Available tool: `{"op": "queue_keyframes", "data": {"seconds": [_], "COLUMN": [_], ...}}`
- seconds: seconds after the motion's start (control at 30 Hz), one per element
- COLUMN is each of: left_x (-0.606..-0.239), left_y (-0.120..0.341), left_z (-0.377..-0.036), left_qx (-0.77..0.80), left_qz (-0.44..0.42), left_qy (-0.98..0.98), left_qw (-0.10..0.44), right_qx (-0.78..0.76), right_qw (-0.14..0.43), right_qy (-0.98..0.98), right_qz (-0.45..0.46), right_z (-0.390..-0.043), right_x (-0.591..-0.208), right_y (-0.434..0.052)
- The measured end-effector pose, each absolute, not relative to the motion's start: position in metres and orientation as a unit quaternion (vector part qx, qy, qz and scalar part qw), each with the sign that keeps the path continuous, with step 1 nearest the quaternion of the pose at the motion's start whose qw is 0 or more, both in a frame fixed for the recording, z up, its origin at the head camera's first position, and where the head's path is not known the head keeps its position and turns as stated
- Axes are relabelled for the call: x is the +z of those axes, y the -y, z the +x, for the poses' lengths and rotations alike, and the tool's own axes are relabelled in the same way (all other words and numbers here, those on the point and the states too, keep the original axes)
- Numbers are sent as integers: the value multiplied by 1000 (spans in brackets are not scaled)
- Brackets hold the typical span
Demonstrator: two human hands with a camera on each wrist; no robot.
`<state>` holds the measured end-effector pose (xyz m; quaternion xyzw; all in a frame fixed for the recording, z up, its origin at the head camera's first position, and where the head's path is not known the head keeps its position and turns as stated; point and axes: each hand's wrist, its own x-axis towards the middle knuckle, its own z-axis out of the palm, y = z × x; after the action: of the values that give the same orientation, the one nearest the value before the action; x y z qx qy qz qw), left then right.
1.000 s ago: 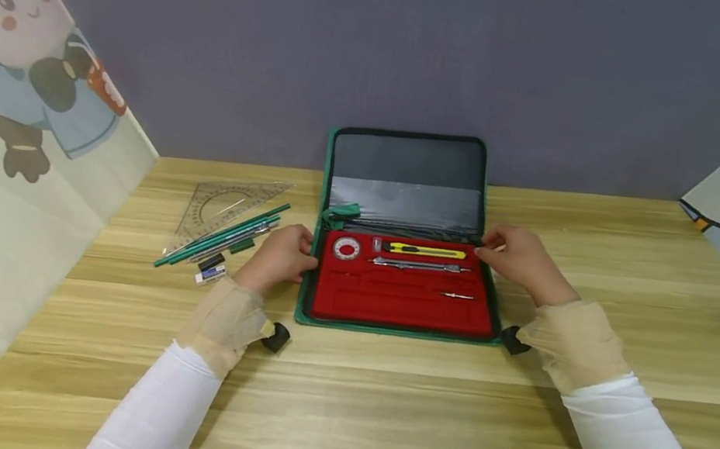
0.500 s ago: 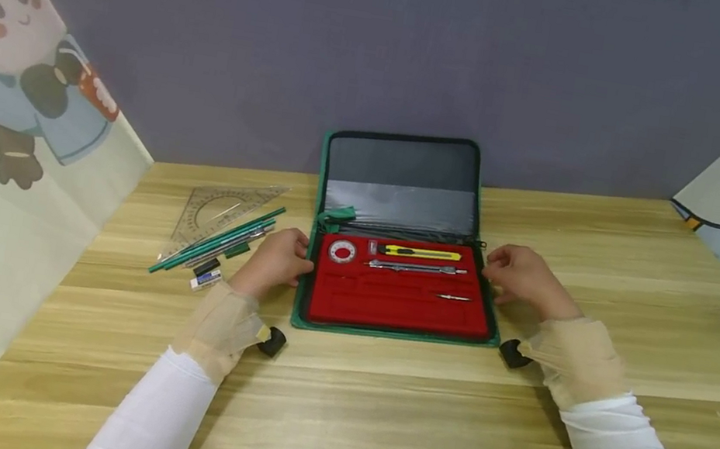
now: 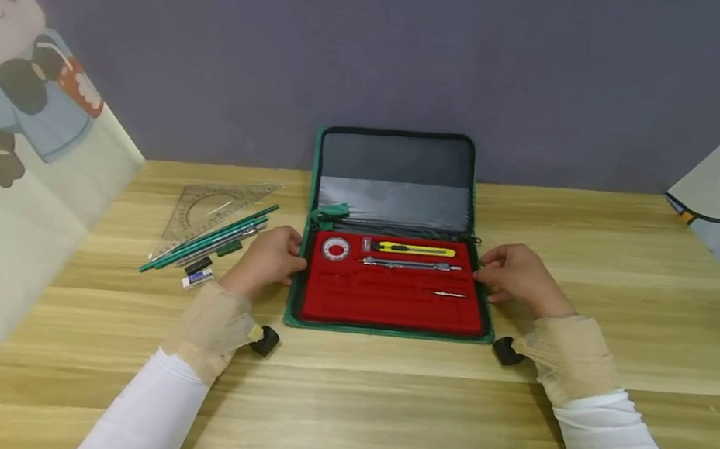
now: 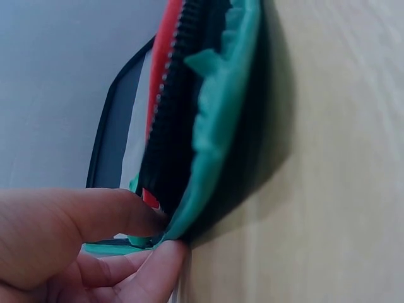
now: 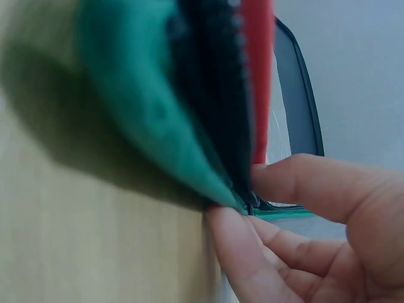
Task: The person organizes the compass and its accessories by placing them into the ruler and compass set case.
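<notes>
Pinching the green zip case point(image 3: 385, 331) at both side edges: left hand point(image 3: 265, 261) with thumb over the zipper edge and fingers under it, right hand point(image 3: 517, 277) gripping the opposite edge the same way. Lying open flat on the wooden table point(image 3: 372, 415) between the two hands, lid propped back against the wall. Inside, just beyond the left thumb, a round red-and-white piece point(image 3: 336, 249); farther across, a yellow utility knife point(image 3: 416, 250) and a metal compass point(image 3: 410, 265). Outside the left hand, loose green pencils point(image 3: 210, 236), a clear set square point(image 3: 211, 205) and an eraser point(image 3: 197, 277). Likely squaring or steadying the case; next probably freeing one hand toward the loose tools, keeping the tray level
</notes>
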<state>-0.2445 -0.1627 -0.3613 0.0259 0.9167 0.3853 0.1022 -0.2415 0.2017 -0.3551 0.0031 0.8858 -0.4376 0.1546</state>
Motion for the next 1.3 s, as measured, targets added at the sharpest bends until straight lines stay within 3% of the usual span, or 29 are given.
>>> {"op": "queue_keyframes", "data": {"seconds": [0.5,1.07,1.3], "left_x": [-365,-332,-322], "left_y": [166,204,227], "left_z": [-243,-236,-224], "left_qx": [404,243,183], "left_qz": [22,63,63], "left_qy": [-907,-965,-980], "left_qw": [117,71,44], "right_qx": [-461,-485,-480], "right_qw": [159,122,135], "right_qy": [-873,-865,-866], "right_qz": [-1,-21,-25], "right_z": [-242,-240,-242], "right_x": [-368,-372,-375], "right_y": [-210,-213,-212]}}
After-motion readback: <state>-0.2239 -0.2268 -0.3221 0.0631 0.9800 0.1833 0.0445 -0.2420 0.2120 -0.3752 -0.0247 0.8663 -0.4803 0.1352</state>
